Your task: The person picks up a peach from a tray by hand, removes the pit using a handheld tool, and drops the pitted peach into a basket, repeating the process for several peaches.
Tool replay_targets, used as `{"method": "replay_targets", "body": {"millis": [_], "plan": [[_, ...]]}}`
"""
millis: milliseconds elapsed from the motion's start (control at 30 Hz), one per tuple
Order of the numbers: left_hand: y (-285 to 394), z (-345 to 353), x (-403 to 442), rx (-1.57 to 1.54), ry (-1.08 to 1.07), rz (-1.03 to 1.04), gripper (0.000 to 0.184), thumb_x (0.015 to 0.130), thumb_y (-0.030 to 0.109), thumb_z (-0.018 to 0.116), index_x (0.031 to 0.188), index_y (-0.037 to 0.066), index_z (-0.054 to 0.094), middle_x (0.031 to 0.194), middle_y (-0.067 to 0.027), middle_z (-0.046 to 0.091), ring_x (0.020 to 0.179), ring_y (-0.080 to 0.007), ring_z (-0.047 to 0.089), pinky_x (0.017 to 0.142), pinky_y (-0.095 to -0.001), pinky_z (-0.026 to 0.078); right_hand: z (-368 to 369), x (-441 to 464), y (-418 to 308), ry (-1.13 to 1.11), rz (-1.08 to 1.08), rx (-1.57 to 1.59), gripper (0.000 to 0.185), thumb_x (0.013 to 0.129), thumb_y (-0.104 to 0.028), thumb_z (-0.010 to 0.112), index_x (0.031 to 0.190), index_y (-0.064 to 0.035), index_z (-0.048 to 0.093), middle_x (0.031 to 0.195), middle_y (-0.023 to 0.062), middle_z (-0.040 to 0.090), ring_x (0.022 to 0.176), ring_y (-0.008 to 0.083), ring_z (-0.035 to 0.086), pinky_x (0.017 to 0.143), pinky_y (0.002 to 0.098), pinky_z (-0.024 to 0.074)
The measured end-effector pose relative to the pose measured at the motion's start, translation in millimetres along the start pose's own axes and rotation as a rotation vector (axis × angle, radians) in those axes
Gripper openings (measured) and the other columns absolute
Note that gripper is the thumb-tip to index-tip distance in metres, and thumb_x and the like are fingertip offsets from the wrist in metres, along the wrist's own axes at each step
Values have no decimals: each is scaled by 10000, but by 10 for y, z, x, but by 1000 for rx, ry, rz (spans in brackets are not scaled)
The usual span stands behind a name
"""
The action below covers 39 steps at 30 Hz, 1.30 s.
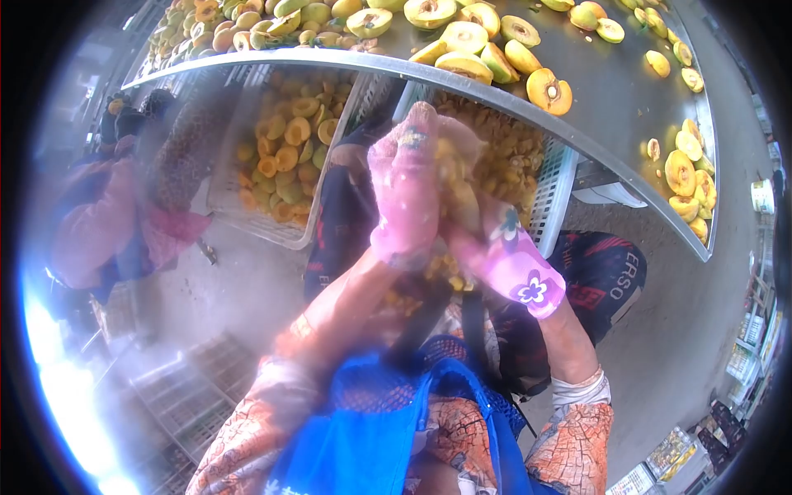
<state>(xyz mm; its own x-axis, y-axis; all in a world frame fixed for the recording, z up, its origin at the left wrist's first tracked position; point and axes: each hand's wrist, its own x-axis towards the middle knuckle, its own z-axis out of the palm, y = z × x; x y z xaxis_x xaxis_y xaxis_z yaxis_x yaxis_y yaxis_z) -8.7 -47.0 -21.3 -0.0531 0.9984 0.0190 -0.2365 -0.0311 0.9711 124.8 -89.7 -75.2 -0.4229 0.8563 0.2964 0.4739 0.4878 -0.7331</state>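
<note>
My left hand (404, 190), in a pink glove, is closed beside a blurred yellow piece of fruit (459, 194) held between my hands. Against that fruit from the other side presses my right hand (507, 256), in a pink glove with flower prints; its fingers are curled in, partly hidden and smeared by motion. Below the hands, a light crate (554, 202) on the floor contains yellow-brown fruit scraps (507, 157). Just beyond, cut halves of yellow apricot-like fruit (549, 91) lie on a metal table (598, 70).
Heaped fruit (223, 29) covers the table's far left, behind its raised metal edge (330, 58). A white crate (289, 239) of fruit halves (297, 132) stands left of my knee. Another person's pink sleeve (99, 210) is at the left. Stacked crates (186, 396) stand lower left.
</note>
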Motion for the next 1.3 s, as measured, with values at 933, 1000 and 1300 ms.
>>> {"method": "replay_targets", "body": {"millis": [933,1000,1300], "plan": [[-227,-251,425,-8,-634,-22,469,876,487,552,694,60,485,730,-29,580,658,-56,468,607,-213,406,-211,58,-251,-374,768,1361,345,873,-402,609,1012,-118,472,588,-58,358,395,35,295,351,199,250],[-124,-268,485,80,-701,-80,501,886,493,513,715,25,570,711,-55,600,645,-91,511,605,-238,425,-273,79,-246,-434,790,1418,350,893,-421,582,1036,-124,463,577,-77,346,388,14,292,350,191,253],[-350,-16,367,-642,-444,-505,394,942,375,491,764,37,586,703,-75,599,603,-164,558,548,-277,470,-135,114,-145,-507,644,1992,286,909,-401,554,908,-134,449,557,-93,338,356,9,236,337,188,227]]}}
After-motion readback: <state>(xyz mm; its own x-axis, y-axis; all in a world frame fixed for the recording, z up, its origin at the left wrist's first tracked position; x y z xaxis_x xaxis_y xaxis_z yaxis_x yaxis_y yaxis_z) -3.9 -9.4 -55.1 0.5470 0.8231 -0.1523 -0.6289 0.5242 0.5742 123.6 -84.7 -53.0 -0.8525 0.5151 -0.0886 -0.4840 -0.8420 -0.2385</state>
